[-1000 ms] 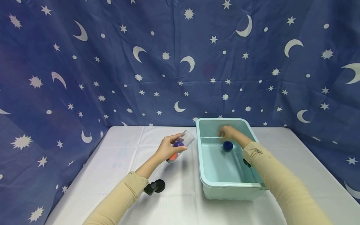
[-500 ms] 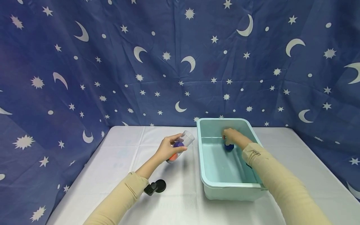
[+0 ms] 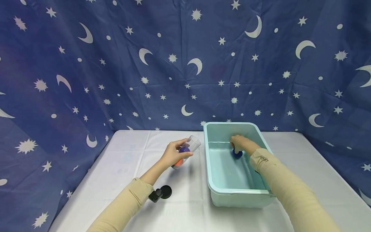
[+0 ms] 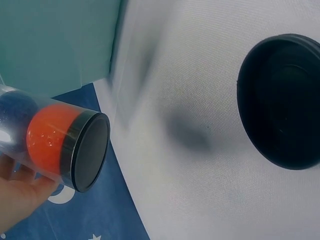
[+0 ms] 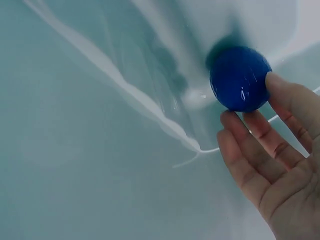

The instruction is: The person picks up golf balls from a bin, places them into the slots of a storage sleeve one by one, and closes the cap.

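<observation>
My left hand [image 3: 171, 155] grips a clear plastic tube [image 3: 194, 142], tilted with its rim toward the tub. Inside it sit a dark purple-blue ball [image 3: 184, 149] and an orange ball [image 4: 45, 136], the orange one against the dark end cap [image 4: 92, 152]. My right hand [image 3: 242, 143] reaches into the pale teal tub [image 3: 207, 161]. Its thumb and fingertips pinch a glossy blue ball [image 5: 240, 80], low in the tub, near the far part of it.
A round black cap [image 4: 282, 102] lies on the white-covered table [image 3: 185, 212], near my left wrist. The tub stands right of the tube, its walls raised around my right hand. A blue star-and-moon curtain [image 3: 162, 71] hangs behind the table.
My right hand has come down onto the blue ball in the tub and now pinches it. The left hand and its tube have stayed in place.
</observation>
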### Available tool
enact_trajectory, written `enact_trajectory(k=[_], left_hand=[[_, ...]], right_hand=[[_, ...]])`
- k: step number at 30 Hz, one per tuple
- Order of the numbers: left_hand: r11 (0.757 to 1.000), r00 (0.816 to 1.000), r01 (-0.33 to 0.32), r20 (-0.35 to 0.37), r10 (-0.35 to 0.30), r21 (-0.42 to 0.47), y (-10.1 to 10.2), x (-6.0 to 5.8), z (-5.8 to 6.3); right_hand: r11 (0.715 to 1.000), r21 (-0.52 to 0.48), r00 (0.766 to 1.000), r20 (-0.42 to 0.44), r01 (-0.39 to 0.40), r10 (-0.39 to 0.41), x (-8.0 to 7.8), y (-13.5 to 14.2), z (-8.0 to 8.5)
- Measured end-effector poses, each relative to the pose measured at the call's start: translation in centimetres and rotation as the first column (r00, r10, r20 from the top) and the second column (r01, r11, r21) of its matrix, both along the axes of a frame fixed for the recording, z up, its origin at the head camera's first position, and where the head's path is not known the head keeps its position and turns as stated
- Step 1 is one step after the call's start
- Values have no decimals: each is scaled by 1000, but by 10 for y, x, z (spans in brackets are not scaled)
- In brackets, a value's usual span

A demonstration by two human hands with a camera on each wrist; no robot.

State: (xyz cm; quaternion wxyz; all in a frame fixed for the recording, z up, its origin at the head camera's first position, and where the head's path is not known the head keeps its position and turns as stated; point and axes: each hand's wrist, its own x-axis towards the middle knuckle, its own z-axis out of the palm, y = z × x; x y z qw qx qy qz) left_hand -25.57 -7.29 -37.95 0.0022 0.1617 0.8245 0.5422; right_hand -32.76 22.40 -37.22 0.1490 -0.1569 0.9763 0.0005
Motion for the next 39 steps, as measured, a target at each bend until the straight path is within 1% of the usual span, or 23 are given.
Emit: enact_trajectory(k=[4,7,11,14,20,23,26,27,30,33,34,37,39], left_hand=[[1000,1000,3,-3,-3,1,0,0,0],[1000,1000,4,1,-4,0,0,1,1],[1000,1000,-2,5,2,-4,0,1,1],[1000,1000,-8,10,8,-8,1,2,0],[1000,1000,-14,2,14,-10,1,2,0],[1000,1000,-17,-4,17,-10,1,2,0],[1000,1000,-19,-3,19,-13,1,2,1],[1000,1000,-19,-2,19,-15,1,2,1],[1000,1000,-23,0,23,-17,1,1,1],[1000,1000,-17,-2,17,-13,2,2,1],[1000,1000,-15,-1,15,-9,2,2,1],[1000,1000,-11,0,11,-5,2,3,2],[1000,1000,-13,3,13,-3,2,3,2]], right_hand=[[1000,-1,1000,28,5,-5,-1,0,-2],[1000,18,999,53,-4,3,0,-1,-3],[999,40,994,113,1,-5,3,-1,-4],[999,38,989,148,18,-24,6,-1,-4],[999,36,989,151,-5,0,9,-3,0],[999,38,987,162,-13,6,2,-3,-2],[998,38,985,166,-47,40,-14,5,-12],[997,15,983,167,-75,71,-25,12,-22],[994,12,982,159,-106,102,-34,18,-28],[996,-5,983,159,-88,87,-25,14,-17],[998,4,986,155,-62,61,-14,8,-6],[997,-29,989,123,-75,78,1,2,9],[995,-50,991,98,-91,96,6,0,15]])
